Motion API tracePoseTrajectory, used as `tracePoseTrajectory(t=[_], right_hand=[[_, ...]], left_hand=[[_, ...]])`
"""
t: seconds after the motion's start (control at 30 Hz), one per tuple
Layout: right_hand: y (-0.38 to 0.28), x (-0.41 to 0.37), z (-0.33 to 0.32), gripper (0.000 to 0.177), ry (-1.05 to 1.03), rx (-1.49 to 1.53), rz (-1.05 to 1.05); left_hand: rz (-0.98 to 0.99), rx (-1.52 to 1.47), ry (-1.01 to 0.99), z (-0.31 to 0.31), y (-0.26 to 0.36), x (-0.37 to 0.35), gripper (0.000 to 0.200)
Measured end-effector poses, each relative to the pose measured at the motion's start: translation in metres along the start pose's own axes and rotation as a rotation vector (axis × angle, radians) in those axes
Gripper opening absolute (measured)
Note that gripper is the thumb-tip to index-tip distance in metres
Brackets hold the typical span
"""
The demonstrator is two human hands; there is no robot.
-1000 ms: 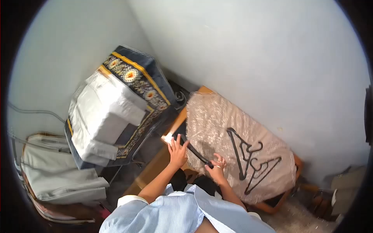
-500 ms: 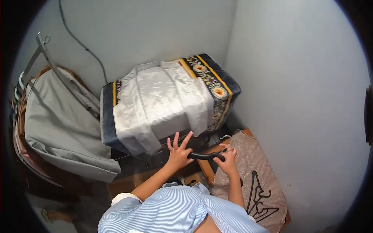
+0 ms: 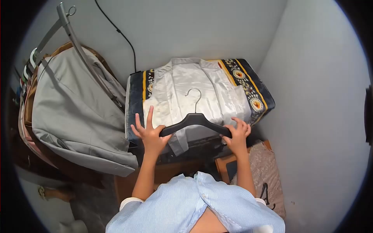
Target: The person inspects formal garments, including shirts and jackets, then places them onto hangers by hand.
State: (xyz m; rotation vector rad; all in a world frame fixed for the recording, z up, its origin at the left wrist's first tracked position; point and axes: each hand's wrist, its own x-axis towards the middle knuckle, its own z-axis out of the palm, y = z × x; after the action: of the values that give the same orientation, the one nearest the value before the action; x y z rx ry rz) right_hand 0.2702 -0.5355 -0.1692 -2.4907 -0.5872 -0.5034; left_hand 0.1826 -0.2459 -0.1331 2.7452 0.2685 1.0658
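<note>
A black hanger (image 3: 195, 119) with a metal hook is held up in front of me, its hook pointing away. My left hand (image 3: 151, 135) pinches its left end between thumb and palm, with the other fingers spread. At the right end, my right hand (image 3: 237, 136) grips the hanger with bent fingers. Behind the hanger, a shiny white garment (image 3: 186, 83) lies spread over a dark box-shaped bundle (image 3: 254, 89) with yellow bands and a flower pattern. The hanger's hook overlaps the white cloth in view.
Grey clothes (image 3: 81, 112) hang on a metal rack (image 3: 83, 52) at the left. A pinkish lace cloth (image 3: 266, 167) with black hangers (image 3: 265, 193) lies at the lower right. Walls stand behind and to the right.
The hanger has been raised and turned so its full shape and hook show. My hands have moved farther apart, one at each end. The view has shifted.
</note>
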Motion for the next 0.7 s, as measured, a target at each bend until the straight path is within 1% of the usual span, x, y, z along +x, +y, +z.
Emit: tracePoseTrajectory(t=[0.13, 0.17, 0.27, 0.3, 0.37, 0.4, 0.43, 0.5, 0.53, 0.57, 0.67, 0.7], right_hand=[[0.006, 0.035, -0.002, 0.031, 0.042, -0.045, -0.087], [0.014, 0.044, 0.002, 0.029, 0.093, -0.043, -0.121], [0.026, 0.079, 0.002, 0.021, 0.213, -0.072, -0.151], [0.032, 0.091, 0.003, 0.019, 0.244, -0.096, -0.126], [0.047, 0.113, 0.002, 0.02, 0.268, -0.161, -0.057], [0.056, 0.124, 0.003, 0.021, 0.307, -0.209, -0.026], [0.061, 0.133, 0.0, 0.021, 0.309, -0.242, 0.04], [0.079, 0.149, 0.005, 0.026, 0.278, -0.31, 0.216], [0.086, 0.156, 0.006, 0.027, 0.27, -0.318, 0.264], [0.091, 0.162, 0.007, 0.028, 0.248, -0.313, 0.327], [0.106, 0.182, 0.017, 0.03, 0.2, -0.293, 0.416], [0.103, 0.189, 0.015, 0.032, 0.158, -0.297, 0.432]], left_hand=[[-0.05, -0.007, 0.028, 0.009, -0.008, 0.017, 0.026], [-0.063, -0.015, 0.035, 0.012, -0.006, 0.022, 0.026], [-0.167, -0.062, -0.025, 0.027, 0.001, 0.041, 0.036], [-0.187, -0.059, -0.088, 0.032, 0.004, 0.049, 0.049], [-0.272, -0.133, -0.06, 0.053, 0.006, 0.061, 0.056], [-0.288, -0.151, -0.032, 0.066, 0.005, 0.066, 0.056], [-0.322, -0.148, -0.047, 0.08, 0.003, 0.07, 0.052], [-0.363, -0.124, -0.086, 0.104, 0.001, 0.075, 0.042], [-0.383, -0.098, -0.1, 0.114, 0.0, 0.077, 0.036], [-0.408, -0.084, -0.109, 0.123, 0.001, 0.08, 0.035], [-0.499, 0.031, -0.231, 0.139, 0.007, 0.094, 0.041], [-0.486, 0.095, -0.206, 0.149, 0.006, 0.095, 0.044]])
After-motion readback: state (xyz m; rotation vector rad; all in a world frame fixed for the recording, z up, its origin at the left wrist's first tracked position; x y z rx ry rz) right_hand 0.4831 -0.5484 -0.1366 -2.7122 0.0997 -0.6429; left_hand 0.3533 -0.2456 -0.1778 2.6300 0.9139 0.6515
